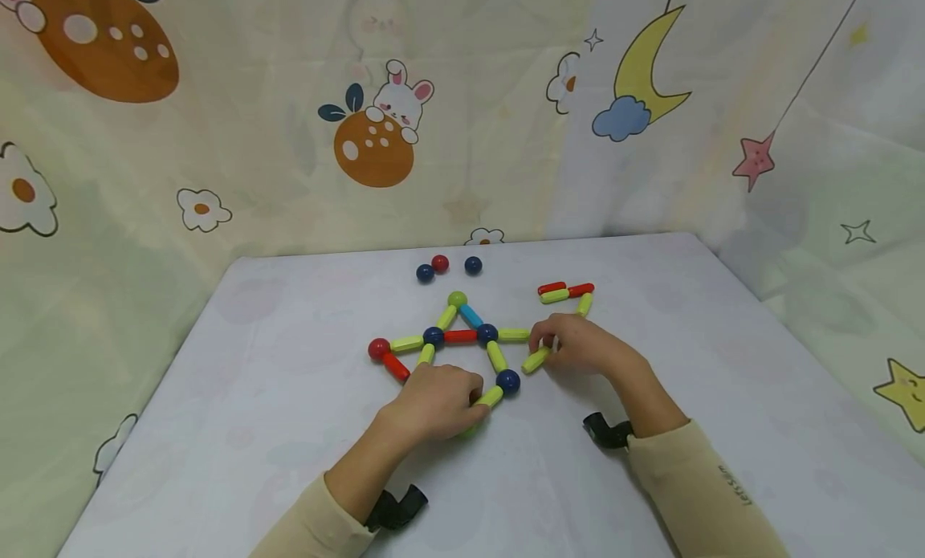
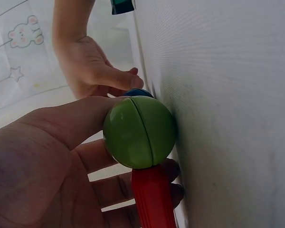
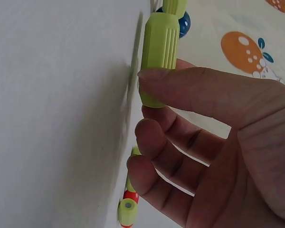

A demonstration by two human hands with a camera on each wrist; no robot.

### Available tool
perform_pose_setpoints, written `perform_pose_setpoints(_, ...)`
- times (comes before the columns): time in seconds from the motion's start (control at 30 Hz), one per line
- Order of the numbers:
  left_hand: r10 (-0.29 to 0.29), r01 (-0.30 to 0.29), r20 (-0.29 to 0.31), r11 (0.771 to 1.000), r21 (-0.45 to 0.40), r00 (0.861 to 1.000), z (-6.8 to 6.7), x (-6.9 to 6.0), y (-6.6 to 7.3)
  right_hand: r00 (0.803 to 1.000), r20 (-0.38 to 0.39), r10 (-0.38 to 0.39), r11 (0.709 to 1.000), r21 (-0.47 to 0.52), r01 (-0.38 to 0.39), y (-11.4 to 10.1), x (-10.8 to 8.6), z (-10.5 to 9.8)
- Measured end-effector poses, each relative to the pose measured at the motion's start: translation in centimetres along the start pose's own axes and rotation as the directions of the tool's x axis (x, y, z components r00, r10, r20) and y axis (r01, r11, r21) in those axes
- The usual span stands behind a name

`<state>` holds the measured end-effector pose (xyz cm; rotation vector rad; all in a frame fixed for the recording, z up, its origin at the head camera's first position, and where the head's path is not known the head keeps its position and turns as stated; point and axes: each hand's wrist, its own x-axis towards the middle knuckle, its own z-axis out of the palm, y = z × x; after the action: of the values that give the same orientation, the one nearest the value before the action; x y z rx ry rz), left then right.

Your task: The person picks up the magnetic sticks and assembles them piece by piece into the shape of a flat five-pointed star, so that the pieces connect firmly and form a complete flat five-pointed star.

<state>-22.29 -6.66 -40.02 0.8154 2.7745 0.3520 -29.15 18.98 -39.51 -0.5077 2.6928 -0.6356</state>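
Note:
A flat frame of magnetic rods and balls lies on the table; one of its red rods [image 1: 460, 336] joins two blue balls. My left hand [image 1: 437, 401] is over its near side, thumb and fingers holding it at a green ball [image 2: 140, 133]. A red rod [image 2: 153, 197] extends from that ball. My right hand [image 1: 578, 345] pinches a yellow-green magnetic rod [image 3: 159, 52] between thumb and fingers, right of the frame's near blue ball [image 1: 508, 381]. Another yellow-green rod [image 1: 513, 334] runs from the frame toward the right fingers, which hide its far end.
Behind the frame lie a loose red ball [image 1: 440, 262] and two blue balls, one at the right [image 1: 473, 265]. Loose red and yellow-green rods [image 1: 555, 296] lie beyond my right hand. A patterned cloth [image 1: 275, 140] hangs behind the white table [image 1: 289, 445].

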Motion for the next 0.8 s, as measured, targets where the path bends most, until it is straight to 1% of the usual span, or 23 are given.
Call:
perform_pose_setpoints(0.4,-0.008,0.008,-0.001,1.000,-0.016,1.000,0.1,0.1,0.0,0.999,0.031,-0.035,0.999,-0.017,0.036,-1.0,0.0,0.3)
perform_pose_setpoints(0.57,-0.006,0.006,0.001,1.000,-0.024,1.000,0.1,0.1,-0.1,0.998,0.030,-0.047,0.999,-0.013,0.048,-1.3,-0.1,0.3)
perform_pose_setpoints(0.8,-0.005,0.005,0.008,1.000,-0.030,1.000,0.1,0.1,0.0,0.999,0.037,-0.020,1.000,-0.005,0.020,-1.1,-0.2,0.3)
